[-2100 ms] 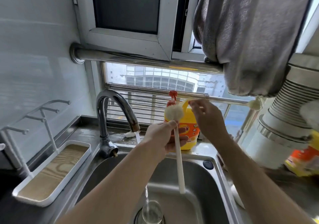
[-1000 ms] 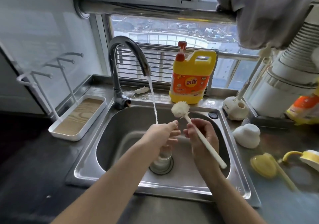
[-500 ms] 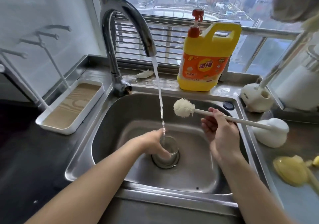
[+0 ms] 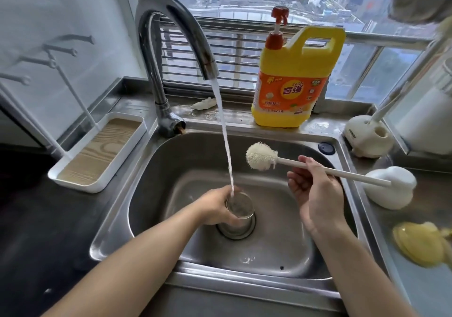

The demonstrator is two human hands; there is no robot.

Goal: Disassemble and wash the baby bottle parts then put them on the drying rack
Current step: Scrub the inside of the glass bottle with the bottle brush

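Your left hand grasps the bottle round its wall, fingers curled about it; it stands upright over the drain in the middle of the sink, mouth up, with the water stream from the tap running into it. Your right hand pinches the brush partway along its handle, to the right of the bottle and above it, head pointing left.

Judge the bottle stiff, wet and likely slippery, and heavier as it fills; glass or plastic, I cannot tell, so treat it as breakable. Hold it low on the wall and leave the mouth free for the brush; the brush looks light, with a stiff handle and soft bristles.

Counted: one bottle body; one brush; one drying rack at the far left, four peg tips showing; one detergent jug at the far side; on the right counter one white dome and one blurred yellow piece, possibly bottle parts.
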